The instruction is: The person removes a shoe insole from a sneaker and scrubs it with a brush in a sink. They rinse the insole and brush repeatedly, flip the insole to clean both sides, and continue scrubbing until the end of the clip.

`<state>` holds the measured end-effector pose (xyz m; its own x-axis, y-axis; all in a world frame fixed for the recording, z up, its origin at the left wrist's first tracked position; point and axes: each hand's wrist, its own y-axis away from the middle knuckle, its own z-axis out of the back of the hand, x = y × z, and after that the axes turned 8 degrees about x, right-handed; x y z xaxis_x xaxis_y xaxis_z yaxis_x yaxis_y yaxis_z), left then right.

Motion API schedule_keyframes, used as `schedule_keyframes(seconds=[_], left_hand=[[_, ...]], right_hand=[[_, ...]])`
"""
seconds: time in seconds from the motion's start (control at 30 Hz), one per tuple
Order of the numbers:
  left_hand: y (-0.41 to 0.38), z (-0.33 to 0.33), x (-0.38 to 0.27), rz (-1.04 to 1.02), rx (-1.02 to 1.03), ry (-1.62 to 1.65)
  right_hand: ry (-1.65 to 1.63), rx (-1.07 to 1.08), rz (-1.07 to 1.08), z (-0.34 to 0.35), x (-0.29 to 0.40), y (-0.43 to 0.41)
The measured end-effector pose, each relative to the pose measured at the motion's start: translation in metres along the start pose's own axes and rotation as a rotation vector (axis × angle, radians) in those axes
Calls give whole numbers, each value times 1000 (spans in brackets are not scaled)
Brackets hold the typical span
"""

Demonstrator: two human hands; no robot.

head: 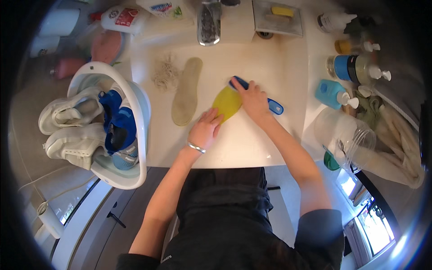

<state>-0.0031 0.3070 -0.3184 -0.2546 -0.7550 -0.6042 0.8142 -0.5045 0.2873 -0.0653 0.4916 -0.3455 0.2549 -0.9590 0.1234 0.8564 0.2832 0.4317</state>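
A yellow-green shoe insole (227, 102) lies flat and slanted in the white sink basin (236, 141). My left hand (205, 127), with a silver bangle at the wrist, holds its near end down, fingers on top and thumb along the edge. In my right hand (253, 102) is a blue-handled scrub brush (275, 106), its head against the insole's far end. My index finger stretches along the back of the brush head. Left of these, a second, beige insole (187, 91) rests in the basin, beside a tangle of pale shoelaces (165, 75).
A white tub (145, 135) at left holds white sneakers (72, 111) and blue shoes (120, 121). The faucet (208, 25) overhangs the basin's back, near a soap dish (278, 17). Pump bottles (329, 93) and a clear plastic jar (347, 138) line the right ledge.
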Motion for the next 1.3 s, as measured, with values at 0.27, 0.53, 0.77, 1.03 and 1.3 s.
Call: schedule_keyframes(seconds=[0.27, 0.53, 0.77, 1.03, 1.3], left_hand=[[-56, 61, -23, 643, 502, 425], [-146, 133, -8, 481, -692, 1693], [-149, 201, -86, 314, -515, 1934], [-153, 233, -84, 101, -180, 2453], [-134, 158, -2, 653, -611, 1990]], right_hand=[[-747, 33, -328, 15, -36, -6], [-1032, -48, -330, 10, -20, -10], [-1081, -108, -311, 3, -34, -2], [-1102, -130, -336, 6, -46, -2], [-1329, -176, -301, 13, -44, 2]])
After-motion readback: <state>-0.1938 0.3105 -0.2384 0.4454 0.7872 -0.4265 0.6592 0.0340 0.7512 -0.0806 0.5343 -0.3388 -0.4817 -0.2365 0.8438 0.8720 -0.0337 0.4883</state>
